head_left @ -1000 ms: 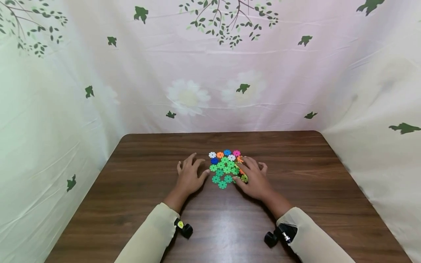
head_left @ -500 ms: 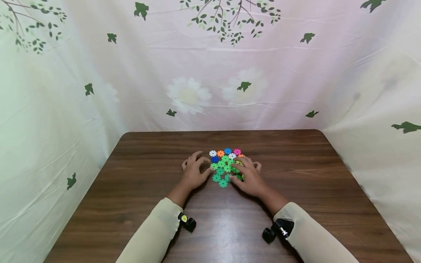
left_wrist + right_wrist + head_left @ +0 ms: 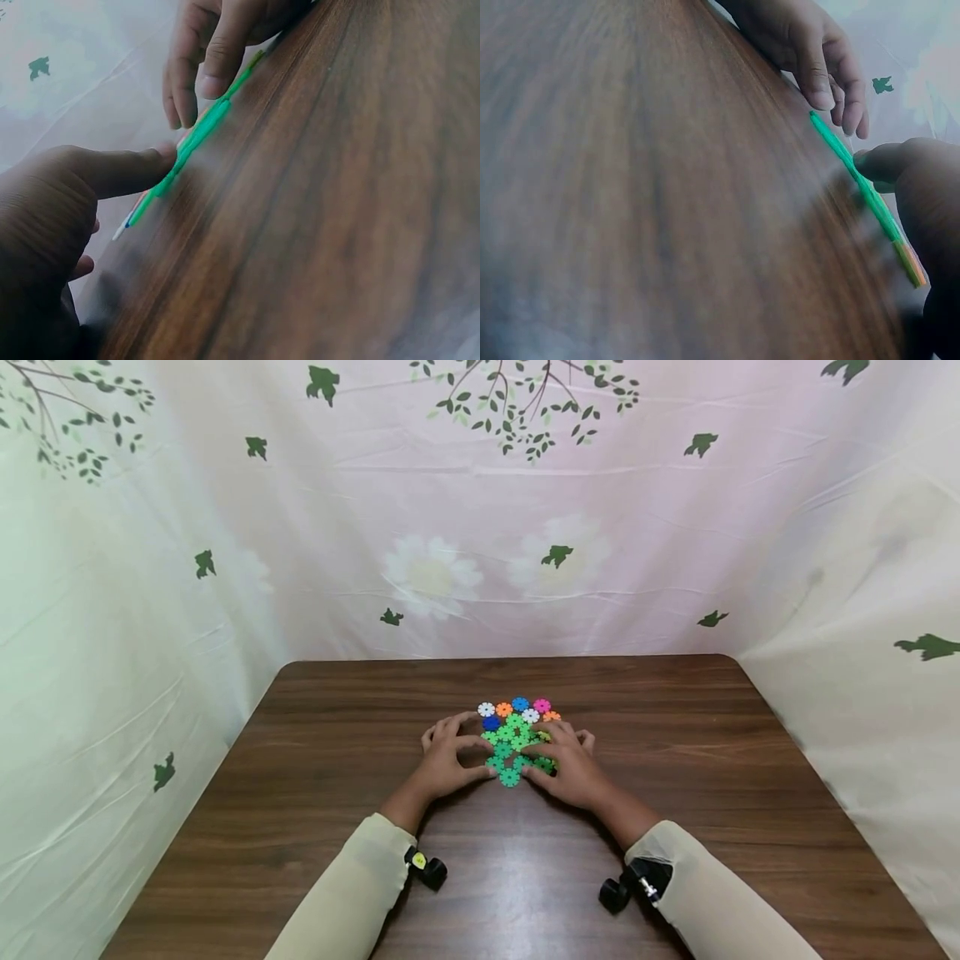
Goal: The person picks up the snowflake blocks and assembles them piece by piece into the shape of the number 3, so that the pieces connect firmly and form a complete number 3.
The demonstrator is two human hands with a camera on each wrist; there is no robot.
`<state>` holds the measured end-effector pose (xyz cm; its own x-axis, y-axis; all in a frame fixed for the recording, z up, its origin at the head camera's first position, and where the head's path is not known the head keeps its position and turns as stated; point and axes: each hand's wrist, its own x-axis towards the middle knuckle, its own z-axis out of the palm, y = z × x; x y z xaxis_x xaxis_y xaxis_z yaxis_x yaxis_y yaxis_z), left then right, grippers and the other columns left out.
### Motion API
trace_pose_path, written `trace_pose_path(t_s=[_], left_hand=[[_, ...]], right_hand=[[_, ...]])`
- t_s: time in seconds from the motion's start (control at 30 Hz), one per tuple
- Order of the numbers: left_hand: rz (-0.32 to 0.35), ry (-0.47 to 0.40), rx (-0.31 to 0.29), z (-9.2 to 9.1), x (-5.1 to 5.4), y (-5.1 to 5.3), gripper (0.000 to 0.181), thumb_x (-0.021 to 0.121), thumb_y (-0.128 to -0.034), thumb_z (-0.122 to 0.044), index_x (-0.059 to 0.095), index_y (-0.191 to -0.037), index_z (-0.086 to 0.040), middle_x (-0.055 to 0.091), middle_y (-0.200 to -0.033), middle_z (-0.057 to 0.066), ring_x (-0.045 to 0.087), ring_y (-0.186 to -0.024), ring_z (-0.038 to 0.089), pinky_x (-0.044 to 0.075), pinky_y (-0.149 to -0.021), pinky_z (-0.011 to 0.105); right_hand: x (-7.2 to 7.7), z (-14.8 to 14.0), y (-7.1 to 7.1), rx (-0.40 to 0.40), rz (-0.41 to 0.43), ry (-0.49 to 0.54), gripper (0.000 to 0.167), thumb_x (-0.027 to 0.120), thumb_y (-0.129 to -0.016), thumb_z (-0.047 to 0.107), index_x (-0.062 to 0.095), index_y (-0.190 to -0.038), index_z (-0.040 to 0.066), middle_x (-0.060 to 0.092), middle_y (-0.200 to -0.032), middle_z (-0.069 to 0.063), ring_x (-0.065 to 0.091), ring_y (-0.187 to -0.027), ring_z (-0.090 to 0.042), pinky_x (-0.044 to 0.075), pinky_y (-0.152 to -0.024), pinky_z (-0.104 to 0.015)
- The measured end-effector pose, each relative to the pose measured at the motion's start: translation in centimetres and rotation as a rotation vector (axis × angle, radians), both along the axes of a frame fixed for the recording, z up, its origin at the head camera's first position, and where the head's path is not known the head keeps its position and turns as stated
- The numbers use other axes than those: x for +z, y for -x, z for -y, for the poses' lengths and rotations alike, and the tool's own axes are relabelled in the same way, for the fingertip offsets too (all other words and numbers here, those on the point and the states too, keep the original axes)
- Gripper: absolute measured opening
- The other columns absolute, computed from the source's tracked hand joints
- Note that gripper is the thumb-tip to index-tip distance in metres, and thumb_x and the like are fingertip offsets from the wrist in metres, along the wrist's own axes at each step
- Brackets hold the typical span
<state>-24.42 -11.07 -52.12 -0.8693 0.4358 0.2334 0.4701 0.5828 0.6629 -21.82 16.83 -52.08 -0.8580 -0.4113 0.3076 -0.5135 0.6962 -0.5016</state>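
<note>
In the head view, a flat cluster of notched plastic snowflake discs [image 3: 513, 732] lies on the table, mostly green, with white, orange, blue and pink ones along its far edge. My left hand [image 3: 444, 761] touches the cluster's left edge, its thumb near the lower green discs. On the other side, my right hand [image 3: 570, 765] spreads over the right part and hides some discs there. Both wrist views show the discs edge-on as a thin strip. The left thumb [image 3: 131, 171] meets the green strip [image 3: 191, 142] in one, and the right thumb [image 3: 889, 159] meets it in the other.
The dark wooden table [image 3: 337, 710] runs back to a white curtain [image 3: 480, 510] printed with leaves, birds and flowers. Curtain also hangs at both sides. A black wrist camera [image 3: 431, 872] sits at the left sleeve, and another black camera [image 3: 615, 895] at the right.
My left hand has moved right until its fingers reach the cluster's edge. The right hand has shifted left over the discs, covering more of the green ones. The cluster stays about where it was.
</note>
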Motion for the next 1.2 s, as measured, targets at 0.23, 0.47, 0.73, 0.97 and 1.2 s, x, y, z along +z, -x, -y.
trace_pose_path(t_s=[0.23, 0.47, 0.73, 0.97, 1.2], left_hand=[[0.010, 0.004, 0.003, -0.09, 0.23, -0.20, 0.027, 0.092, -0.0895, -0.036, 0.087, -0.111, -0.021, 0.045, -0.170, 0.013, 0.030, -0.159, 0.045, 0.008, -0.125, 0.075], [0.002, 0.032, 0.007, -0.18, 0.13, 0.00, 0.019, 0.090, -0.0920, -0.036, 0.087, -0.107, -0.025, 0.042, -0.173, 0.010, 0.029, -0.160, 0.043, 0.007, -0.126, 0.073], [0.023, 0.034, 0.004, -0.23, 0.16, 0.23, 0.018, 0.089, -0.0933, -0.034, 0.086, -0.109, -0.024, 0.040, -0.174, 0.009, 0.028, -0.161, 0.042, 0.005, -0.127, 0.071], [0.061, -0.010, 0.005, -0.31, 0.50, 0.00, 0.015, 0.090, -0.0929, -0.028, 0.087, -0.106, -0.022, 0.044, -0.172, 0.010, 0.031, -0.160, 0.041, 0.007, -0.126, 0.072], [0.089, -0.016, 0.013, -0.40, 0.61, 0.05, 0.014, 0.090, -0.0931, -0.027, 0.086, -0.105, -0.020, 0.045, -0.172, 0.009, 0.033, -0.160, 0.039, 0.007, -0.127, 0.070]], right_hand=[[0.15, -0.04, -0.06, 0.013, 0.016, -0.018, 0.031, 0.083, -0.098, 0.035, 0.084, -0.125, 0.021, 0.057, -0.159, -0.015, 0.044, -0.148, -0.040, 0.022, -0.103, -0.061], [0.17, -0.07, 0.22, 0.023, 0.005, -0.030, 0.029, 0.083, -0.098, 0.035, 0.084, -0.124, 0.022, 0.057, -0.159, -0.014, 0.044, -0.147, -0.040, 0.023, -0.102, -0.061], [0.27, -0.09, 0.40, 0.029, 0.045, -0.023, 0.027, 0.082, -0.100, 0.032, 0.082, -0.124, 0.021, 0.054, -0.161, -0.015, 0.041, -0.149, -0.041, 0.022, -0.104, -0.062], [0.38, -0.16, 0.42, 0.039, 0.059, 0.005, 0.024, 0.082, -0.099, 0.030, 0.079, -0.122, 0.021, 0.055, -0.160, -0.017, 0.041, -0.149, -0.042, 0.021, -0.106, -0.066], [0.30, -0.23, 0.54, 0.047, 0.037, 0.031, 0.023, 0.085, -0.097, 0.028, 0.079, -0.118, 0.021, 0.063, -0.148, -0.012, 0.045, -0.144, -0.039, 0.021, -0.109, -0.066]])
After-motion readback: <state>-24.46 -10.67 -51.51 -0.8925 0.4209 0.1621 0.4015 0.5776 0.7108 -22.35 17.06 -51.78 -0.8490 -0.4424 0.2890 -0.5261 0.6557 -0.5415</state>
